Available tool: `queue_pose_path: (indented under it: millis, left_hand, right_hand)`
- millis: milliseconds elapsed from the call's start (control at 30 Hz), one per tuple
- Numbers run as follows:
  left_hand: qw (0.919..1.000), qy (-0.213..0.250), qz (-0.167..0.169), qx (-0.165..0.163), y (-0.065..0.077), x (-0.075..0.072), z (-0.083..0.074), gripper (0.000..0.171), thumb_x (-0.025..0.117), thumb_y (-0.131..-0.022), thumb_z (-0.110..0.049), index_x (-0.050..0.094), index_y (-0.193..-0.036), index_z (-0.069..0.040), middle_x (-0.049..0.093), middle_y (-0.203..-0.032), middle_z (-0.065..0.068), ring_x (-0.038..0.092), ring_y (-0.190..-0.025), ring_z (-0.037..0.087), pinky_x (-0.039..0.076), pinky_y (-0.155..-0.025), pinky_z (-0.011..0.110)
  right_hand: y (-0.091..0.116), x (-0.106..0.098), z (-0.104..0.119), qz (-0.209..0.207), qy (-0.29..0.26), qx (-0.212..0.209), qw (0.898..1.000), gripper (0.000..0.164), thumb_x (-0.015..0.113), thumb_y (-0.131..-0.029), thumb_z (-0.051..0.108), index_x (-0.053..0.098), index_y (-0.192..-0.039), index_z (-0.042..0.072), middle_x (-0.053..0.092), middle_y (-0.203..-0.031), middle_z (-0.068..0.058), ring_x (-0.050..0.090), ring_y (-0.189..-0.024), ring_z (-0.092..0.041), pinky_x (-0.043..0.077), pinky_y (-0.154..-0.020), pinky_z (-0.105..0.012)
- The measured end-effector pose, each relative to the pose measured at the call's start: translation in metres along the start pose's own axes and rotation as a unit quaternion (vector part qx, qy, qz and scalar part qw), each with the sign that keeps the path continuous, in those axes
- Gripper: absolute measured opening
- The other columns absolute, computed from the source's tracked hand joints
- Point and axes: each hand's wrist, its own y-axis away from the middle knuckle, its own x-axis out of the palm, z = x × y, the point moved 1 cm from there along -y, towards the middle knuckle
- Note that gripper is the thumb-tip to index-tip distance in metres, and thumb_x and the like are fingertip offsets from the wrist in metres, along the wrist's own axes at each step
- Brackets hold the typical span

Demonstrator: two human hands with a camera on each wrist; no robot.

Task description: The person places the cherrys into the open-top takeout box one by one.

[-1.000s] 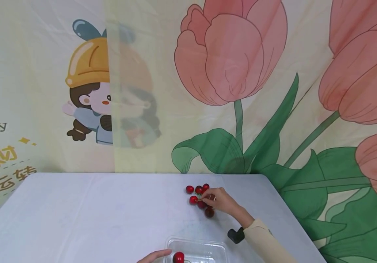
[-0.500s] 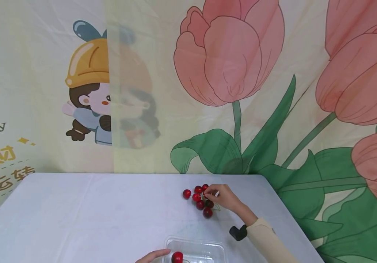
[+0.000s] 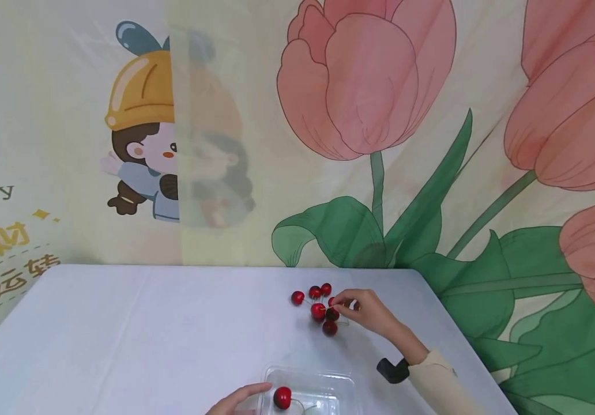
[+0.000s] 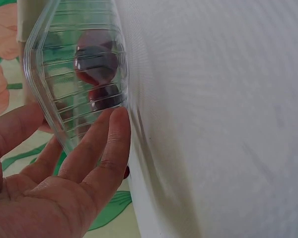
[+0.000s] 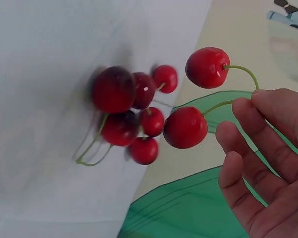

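My right hand (image 5: 273, 158) pinches the thin green stems of two red cherries between thumb and index fingertip. One cherry (image 5: 207, 68) dangles above the other cherry (image 5: 185, 127) in the right wrist view. Several dark red cherries (image 5: 114, 90) with stems lie in a loose cluster on the table, close by that hand. My left hand (image 3: 237, 399) touches the left side of a clear plastic container (image 3: 308, 372), its fingers fairly straight along the ribbed wall in the left wrist view. Inside the container lies a red cherry (image 3: 282, 397) with its stem; darker ones show through the wall.
A white cloth covers the table (image 3: 136, 334). Behind it hangs a curtain (image 3: 235, 248) printed with tulips and a cartoon child. A black wrist device (image 3: 393, 370) sits at the right forearm by the beige sleeve (image 3: 440, 380).
My right hand has shifted rightward and slightly nearer, drawing the pinched cherries along with it over the cluster. The left hand stays at the container; the head view has tilted slightly.
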Motion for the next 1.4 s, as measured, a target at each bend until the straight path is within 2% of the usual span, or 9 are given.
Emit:
queue_pose_path:
  millis: [67,200,433,567,700,900,1100,1267,1400]
  left_hand:
    - [0.9990,-0.018,-0.037,-0.016,-0.002,0.003,-0.005,0.067,0.054,-0.094,-0.029,0.021,-0.144,0.002,0.057,-0.121,0.017,0.063,-0.100,0.025,0.055,-0.082,0.040]
    - [0.9970,-0.030,-0.068,-0.022,-0.003,0.005,-0.008,0.064,0.058,-0.091,-0.025,0.028,-0.143,-0.002,0.055,-0.124,0.021,0.062,-0.102,0.026,0.055,-0.080,0.041]
    - [0.9979,-0.019,-0.060,-0.016,-0.001,0.006,-0.009,0.064,0.057,-0.092,-0.022,0.026,-0.144,-0.002,0.058,-0.121,0.018,0.062,-0.101,0.024,0.055,-0.080,0.038]
    - [0.9991,-0.007,-0.043,0.003,0.000,0.005,-0.009,0.066,0.057,-0.092,-0.020,0.022,-0.144,0.000,0.059,-0.121,0.020,0.062,-0.103,0.023,0.055,-0.082,0.036]
    - [0.9996,0.018,-0.008,0.020,0.002,0.004,-0.008,0.069,0.056,-0.093,-0.016,0.015,-0.146,0.001,0.058,-0.123,0.021,0.062,-0.105,0.023,0.054,-0.084,0.034]
    - [0.9984,0.039,0.016,0.036,0.002,0.005,-0.005,0.065,0.049,-0.097,-0.015,0.010,-0.146,0.003,0.055,-0.126,0.024,0.063,-0.104,0.025,0.054,-0.084,0.034]
    - [0.9983,0.043,0.014,0.038,0.003,0.005,-0.005,0.062,0.046,-0.098,-0.016,0.010,-0.145,0.004,0.053,-0.127,0.026,0.062,-0.106,0.027,0.054,-0.084,0.036]
    - [0.9984,0.042,0.012,0.035,0.004,0.005,-0.003,0.063,0.047,-0.098,-0.017,0.011,-0.145,0.003,0.051,-0.130,0.028,0.062,-0.107,0.027,0.053,-0.084,0.037]
    - [0.9990,0.040,0.001,0.022,0.005,0.007,-0.003,0.063,0.048,-0.097,-0.018,0.012,-0.146,0.002,0.052,-0.129,0.026,0.062,-0.107,0.028,0.054,-0.084,0.039]
  right_hand:
    - [0.003,-0.007,0.007,-0.002,-0.002,-0.016,1.000,0.011,0.069,-0.084,0.011,0.071,-0.094,0.009,0.069,-0.087,0.003,0.055,-0.074,-0.003,0.052,-0.062,-0.022]
    - [0.011,-0.016,0.019,0.005,-0.009,-0.055,0.998,0.013,0.070,-0.083,0.013,0.071,-0.095,0.009,0.069,-0.087,0.003,0.055,-0.075,-0.002,0.052,-0.063,-0.021]
    - [0.033,-0.024,0.042,0.020,-0.040,-0.137,0.990,0.015,0.068,-0.085,0.015,0.070,-0.099,0.010,0.069,-0.088,0.002,0.057,-0.077,-0.003,0.052,-0.062,-0.019]
    - [0.045,-0.024,0.052,0.039,-0.068,-0.205,0.976,0.016,0.065,-0.087,0.015,0.069,-0.101,0.010,0.070,-0.091,-0.003,0.061,-0.081,-0.006,0.054,-0.065,-0.018]
    - [0.056,-0.018,0.061,0.048,-0.094,-0.248,0.963,0.018,0.066,-0.085,0.009,0.067,-0.103,0.010,0.069,-0.092,-0.005,0.062,-0.084,-0.008,0.055,-0.067,-0.019]
    - [0.071,0.000,0.072,0.057,-0.128,-0.260,0.955,0.019,0.066,-0.085,0.006,0.067,-0.102,0.012,0.069,-0.093,-0.001,0.062,-0.086,-0.006,0.055,-0.073,-0.020]
    - [0.079,0.022,0.077,0.095,-0.124,-0.272,0.950,0.017,0.063,-0.087,0.006,0.067,-0.103,0.011,0.069,-0.094,-0.002,0.061,-0.086,-0.004,0.054,-0.073,-0.016]
    - [0.087,0.037,0.077,0.158,-0.131,-0.223,0.953,0.017,0.060,-0.090,0.012,0.067,-0.106,0.010,0.069,-0.098,-0.001,0.061,-0.089,-0.002,0.052,-0.076,-0.013]
    - [0.090,0.043,0.078,0.178,-0.122,-0.193,0.957,0.018,0.058,-0.092,0.016,0.067,-0.107,0.013,0.068,-0.098,0.003,0.060,-0.090,0.000,0.051,-0.079,-0.012]
